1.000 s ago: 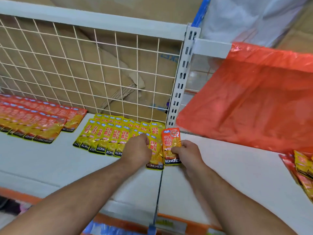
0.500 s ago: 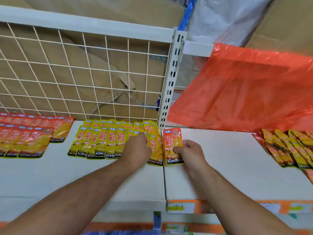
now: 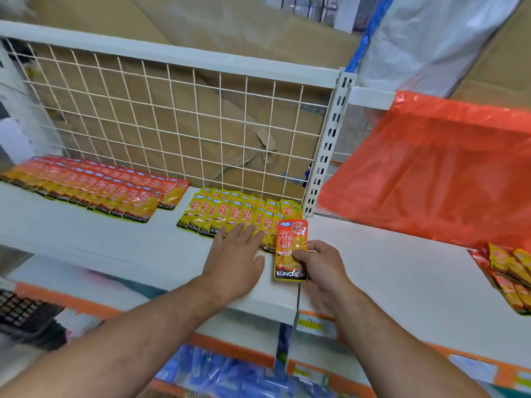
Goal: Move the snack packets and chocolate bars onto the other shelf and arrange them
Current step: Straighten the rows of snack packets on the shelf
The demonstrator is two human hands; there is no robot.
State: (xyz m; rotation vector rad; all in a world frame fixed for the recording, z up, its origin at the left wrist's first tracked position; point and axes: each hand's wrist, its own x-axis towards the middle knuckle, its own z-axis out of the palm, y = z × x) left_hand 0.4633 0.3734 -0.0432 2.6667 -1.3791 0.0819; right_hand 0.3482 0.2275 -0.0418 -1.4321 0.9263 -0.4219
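Orange snack packet (image 3: 290, 249) pinched in the right hand (image 3: 321, 264) above the shelf (image 3: 115, 239) seam, left hand (image 3: 235, 254) flat with fingers spread on the yellow packet rows (image 3: 230, 214), red packet rows (image 3: 100, 188) further left, loose packets (image 3: 508, 271) far right.

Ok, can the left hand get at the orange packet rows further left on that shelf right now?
Probably yes. The left hand lies flat on the yellow packets, holding nothing, and only bare shelf separates it from the orange packet rows; nothing stands between. The right hand grips a single orange packet.
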